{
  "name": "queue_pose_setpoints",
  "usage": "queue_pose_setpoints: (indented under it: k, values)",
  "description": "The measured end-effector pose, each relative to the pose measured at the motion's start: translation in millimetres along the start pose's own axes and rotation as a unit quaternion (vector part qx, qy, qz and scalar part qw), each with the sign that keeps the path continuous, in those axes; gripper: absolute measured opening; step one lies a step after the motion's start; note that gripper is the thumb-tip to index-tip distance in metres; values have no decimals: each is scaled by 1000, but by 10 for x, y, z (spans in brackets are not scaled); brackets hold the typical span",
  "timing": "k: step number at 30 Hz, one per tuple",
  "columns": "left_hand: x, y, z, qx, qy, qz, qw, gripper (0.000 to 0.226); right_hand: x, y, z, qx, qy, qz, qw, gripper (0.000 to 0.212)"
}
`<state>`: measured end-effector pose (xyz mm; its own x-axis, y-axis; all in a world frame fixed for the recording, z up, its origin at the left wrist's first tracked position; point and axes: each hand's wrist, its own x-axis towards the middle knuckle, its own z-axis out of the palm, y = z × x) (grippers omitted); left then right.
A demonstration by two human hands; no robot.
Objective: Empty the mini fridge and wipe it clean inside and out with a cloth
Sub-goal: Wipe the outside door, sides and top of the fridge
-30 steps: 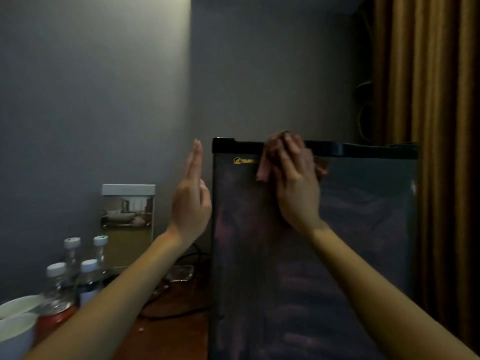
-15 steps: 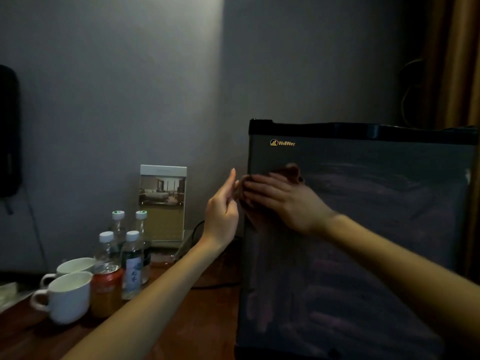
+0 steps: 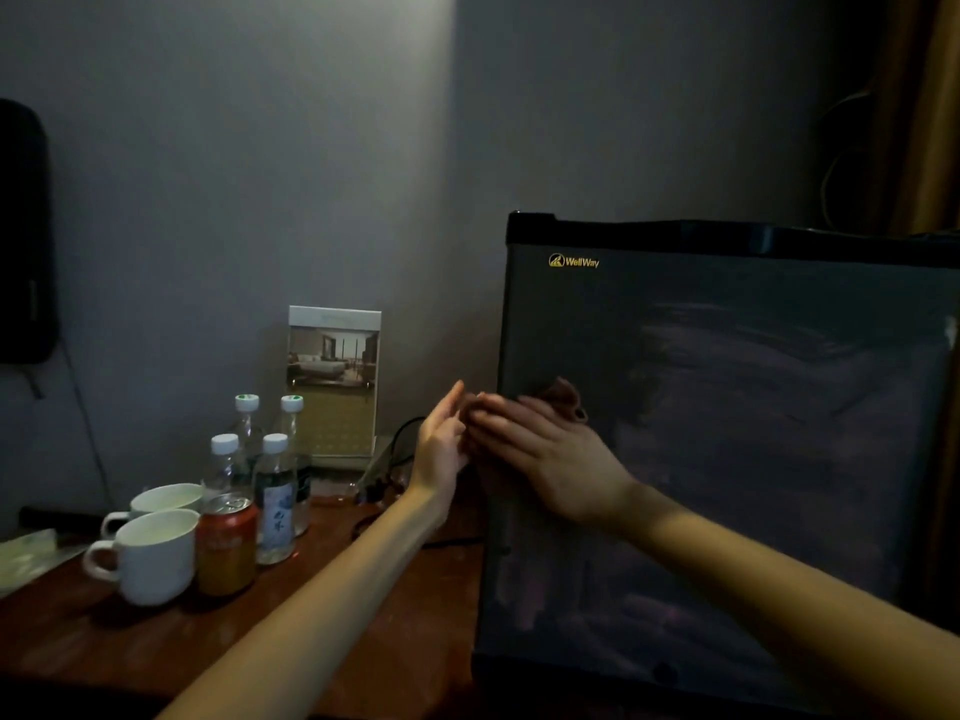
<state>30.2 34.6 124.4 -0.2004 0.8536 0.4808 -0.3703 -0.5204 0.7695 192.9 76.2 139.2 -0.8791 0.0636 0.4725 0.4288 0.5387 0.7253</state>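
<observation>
A black WellWay mini fridge [image 3: 753,459] stands on the wooden table at the right, its door closed and streaked with damp wipe marks. My right hand [image 3: 545,454] presses a dark reddish cloth [image 3: 563,396] flat against the door near its left edge, fingers straight and pointing left. Only a corner of the cloth shows above the knuckles. My left hand [image 3: 441,444] is held upright beside the fridge's left side, fingers straight, its fingertips close to my right hand's fingertips. It holds nothing.
On the wooden table [image 3: 104,641] to the left stand several water bottles [image 3: 272,491], a red drink can [image 3: 227,543] and two white mugs [image 3: 150,556]. A standing picture card [image 3: 333,379] leans at the wall. A black cable [image 3: 400,449] runs behind the fridge.
My right hand slid the cloth from the door's top edge down and to the left edge. My left hand dropped lower alongside it. The camera view swung left.
</observation>
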Motion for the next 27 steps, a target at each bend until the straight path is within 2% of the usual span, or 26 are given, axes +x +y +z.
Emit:
queue_pose_setpoints:
  k: [3,5,8,11,14,16,19,21,27]
  values:
    - [-133,-143,-98,41,-5,-27,999,47,-157,147,-53,-10,-53,-86,995,53]
    - [-154,-200,-121,59,-14,-42,997,43,-134,334,-172,3,-54,-92,994,50]
    - [-160,-200,-155,55,-50,-82,994,38,44,594,-428,-2,30,20,999,47]
    - [-159,-162,-203,26,-64,-122,990,47,313,616,-545,-18,122,178,976,48]
    - [-148,-187,-285,8,-60,-152,987,60,458,323,-396,-8,170,244,955,51]
    - [-174,-246,-336,-7,-57,-166,984,66,385,52,-188,24,153,208,966,51]
    - [-261,-312,-393,-3,-46,-178,983,68,50,-424,207,58,16,112,992,58]
    - [-302,-398,-424,35,-39,-199,979,70,-220,-725,406,73,-72,76,992,63]
    - [-724,-795,-479,133,-82,-283,946,67,-939,-1083,567,22,-175,-97,980,55]
